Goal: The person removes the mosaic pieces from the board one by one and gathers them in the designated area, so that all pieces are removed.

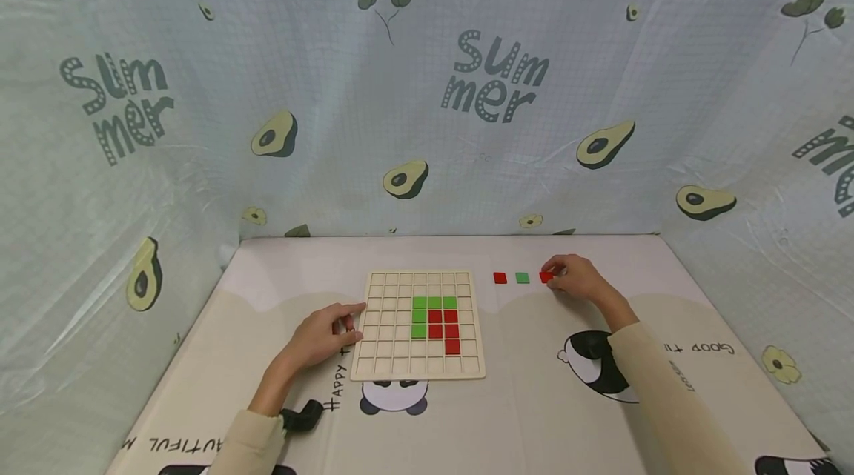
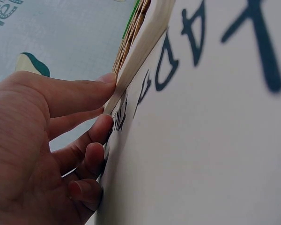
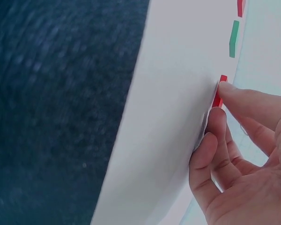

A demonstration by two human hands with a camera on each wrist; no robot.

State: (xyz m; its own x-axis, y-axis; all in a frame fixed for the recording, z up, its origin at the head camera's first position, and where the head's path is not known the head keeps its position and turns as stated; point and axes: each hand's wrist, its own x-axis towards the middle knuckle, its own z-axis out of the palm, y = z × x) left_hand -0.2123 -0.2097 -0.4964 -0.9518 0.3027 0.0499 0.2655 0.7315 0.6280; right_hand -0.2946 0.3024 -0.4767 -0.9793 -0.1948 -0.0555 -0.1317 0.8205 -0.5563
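Observation:
A wooden grid board [image 1: 385,330] lies on the table, with green square tiles [image 1: 419,316] in an L-shape and several red tiles [image 1: 452,347] beside them in its cells. My left hand [image 1: 320,334] touches the board's left edge with thumb and forefinger spread apart; the left wrist view shows the thumb against the wooden rim [image 2: 140,49]. Off to the right, my right hand [image 1: 579,278] pinches a loose red tile [image 3: 218,99] between thumb and fingers, at table height. Part of that tile is hidden by the fingers.
A second loose red tile [image 1: 500,278] and a green tile [image 1: 523,278] lie in a row between the board and my right hand. The pale tablecloth [image 1: 520,408] carries printed pandas and lettering. Hanging sheets [image 1: 320,52] with avocado prints enclose the back and sides.

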